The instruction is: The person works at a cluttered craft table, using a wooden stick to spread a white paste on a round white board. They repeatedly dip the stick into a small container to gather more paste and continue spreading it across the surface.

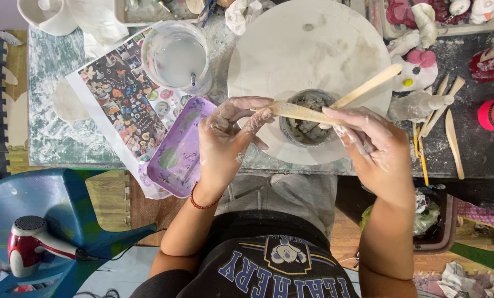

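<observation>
My left hand, smeared with grey clay, pinches the near end of a flat wooden clay tool between thumb and fingers. My right hand, also clay-covered, holds that tool's other end, and a long wooden stick slants up to the right from its fingers. Both hands hover over a small grey clay pot that sits on a round white turntable.
A clear water container, a purple tray and a printed picture sheet lie to the left. Wooden tools, a spray bottle and clay figures are on the right. A red hair dryer rests on a blue stool.
</observation>
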